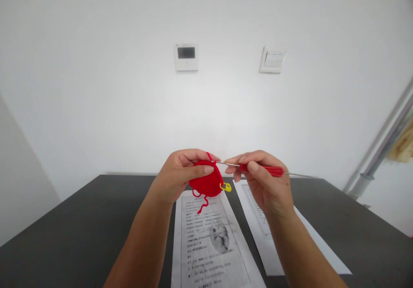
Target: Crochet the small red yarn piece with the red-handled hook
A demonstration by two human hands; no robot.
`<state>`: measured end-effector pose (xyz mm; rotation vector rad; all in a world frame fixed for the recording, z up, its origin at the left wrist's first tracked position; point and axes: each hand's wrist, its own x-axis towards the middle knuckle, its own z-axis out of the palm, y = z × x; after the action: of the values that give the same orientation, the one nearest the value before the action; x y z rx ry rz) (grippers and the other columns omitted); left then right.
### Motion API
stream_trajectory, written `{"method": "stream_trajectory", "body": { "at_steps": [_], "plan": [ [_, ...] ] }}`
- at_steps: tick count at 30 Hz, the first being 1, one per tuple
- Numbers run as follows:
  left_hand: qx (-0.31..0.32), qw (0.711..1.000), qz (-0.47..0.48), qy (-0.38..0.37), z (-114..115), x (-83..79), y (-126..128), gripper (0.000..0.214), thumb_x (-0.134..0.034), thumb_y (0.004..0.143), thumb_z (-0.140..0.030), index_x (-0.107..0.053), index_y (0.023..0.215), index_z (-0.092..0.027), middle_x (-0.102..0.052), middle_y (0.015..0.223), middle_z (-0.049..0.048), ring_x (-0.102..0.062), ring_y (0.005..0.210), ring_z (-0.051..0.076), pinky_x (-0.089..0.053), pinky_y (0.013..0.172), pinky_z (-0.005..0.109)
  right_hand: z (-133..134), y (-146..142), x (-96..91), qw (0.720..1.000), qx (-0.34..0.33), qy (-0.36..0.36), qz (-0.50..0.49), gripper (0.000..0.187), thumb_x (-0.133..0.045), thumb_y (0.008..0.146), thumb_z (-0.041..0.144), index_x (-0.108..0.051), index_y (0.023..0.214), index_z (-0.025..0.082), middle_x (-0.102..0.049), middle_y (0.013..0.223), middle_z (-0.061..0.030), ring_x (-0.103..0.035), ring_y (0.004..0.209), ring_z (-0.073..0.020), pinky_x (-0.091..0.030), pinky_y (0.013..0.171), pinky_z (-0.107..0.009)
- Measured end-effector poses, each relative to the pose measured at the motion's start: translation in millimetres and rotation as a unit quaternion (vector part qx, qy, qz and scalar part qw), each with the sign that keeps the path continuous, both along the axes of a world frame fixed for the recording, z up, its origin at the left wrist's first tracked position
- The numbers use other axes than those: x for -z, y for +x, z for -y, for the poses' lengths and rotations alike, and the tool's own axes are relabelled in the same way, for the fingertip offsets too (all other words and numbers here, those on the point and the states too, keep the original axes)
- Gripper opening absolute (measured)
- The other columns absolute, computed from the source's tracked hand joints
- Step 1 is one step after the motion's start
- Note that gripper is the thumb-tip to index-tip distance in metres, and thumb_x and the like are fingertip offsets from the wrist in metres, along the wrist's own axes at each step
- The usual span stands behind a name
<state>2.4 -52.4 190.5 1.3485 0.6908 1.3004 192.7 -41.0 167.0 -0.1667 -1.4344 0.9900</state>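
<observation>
A rounded piece of red crochet (206, 184) is pinched between the thumb and fingers of my left hand (180, 171). Loose red yarn (203, 204) dangles from its lower edge, and a yellow stitch marker (226, 187) hangs at its right edge. My right hand (267, 182) is closed on a crochet hook (269, 170) with a red handle and a metal shaft at both ends. The hook's left tip meets the upper right edge of the crochet. Whether yarn is caught on the tip is too small to tell.
Under my hands, a printed sheet (200, 258) with a picture lies on the dark table (80, 236). Another printed sheet (309, 240) lies to the right, partly behind my right forearm. A thermostat (186, 64) and a switch (272, 61) are on the white wall. A grey pole (376, 159) stands at the right.
</observation>
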Motion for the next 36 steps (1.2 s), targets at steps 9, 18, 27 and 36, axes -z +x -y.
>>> {"method": "stream_trajectory", "body": {
  "at_steps": [9,18,27,36],
  "plan": [
    [0.044,0.999,-0.008,-0.02,2.5,-0.4,4.0,0.032,-0.085,0.062,-0.02,-0.077,0.093,-0.015,-0.077,0.08,0.0069,-0.069,0.068,0.016,-0.054,0.064,0.025,-0.3,4.4,-1.4,0.973,0.097,0.181,0.105,0.021,-0.069,0.084,0.015,-0.075,0.097,0.029,-0.077,0.103,-0.0038,-0.071,0.097,-0.0204,-0.058,0.086,-0.039],
    [0.02,0.999,-0.035,0.0,4.4,-0.4,5.4,0.05,-0.083,0.066,-0.023,-0.072,0.114,-0.015,-0.076,0.081,0.0079,-0.07,0.072,0.019,-0.054,0.066,0.027,1.7,3.9,-1.3,0.935,0.167,0.266,0.164,0.031,-0.061,0.087,0.009,-0.073,0.107,0.03,-0.076,0.109,-0.0038,-0.07,0.099,-0.0206,-0.059,0.084,-0.039],
    [-0.043,0.997,-0.054,0.023,9.3,-2.8,9.6,0.04,-0.083,0.064,-0.024,-0.076,0.103,-0.017,-0.074,0.074,0.0032,-0.067,0.069,0.017,-0.053,0.065,0.026,0.3,6.1,1.9,0.959,0.151,0.209,0.118,0.027,-0.065,0.086,0.009,-0.075,0.099,0.031,-0.077,0.1,-0.0021,-0.071,0.094,-0.0195,-0.058,0.082,-0.036],
    [-0.059,0.997,-0.021,0.038,9.7,-2.4,9.6,0.024,-0.081,0.065,-0.021,-0.078,0.088,-0.017,-0.073,0.073,0.0034,-0.063,0.065,0.013,-0.049,0.06,0.021,-2.6,11.0,2.7,0.971,0.126,0.175,0.104,0.023,-0.066,0.086,0.01,-0.076,0.096,0.029,-0.077,0.1,-0.0012,-0.072,0.094,-0.018,-0.058,0.082,-0.034]
  ]
}}
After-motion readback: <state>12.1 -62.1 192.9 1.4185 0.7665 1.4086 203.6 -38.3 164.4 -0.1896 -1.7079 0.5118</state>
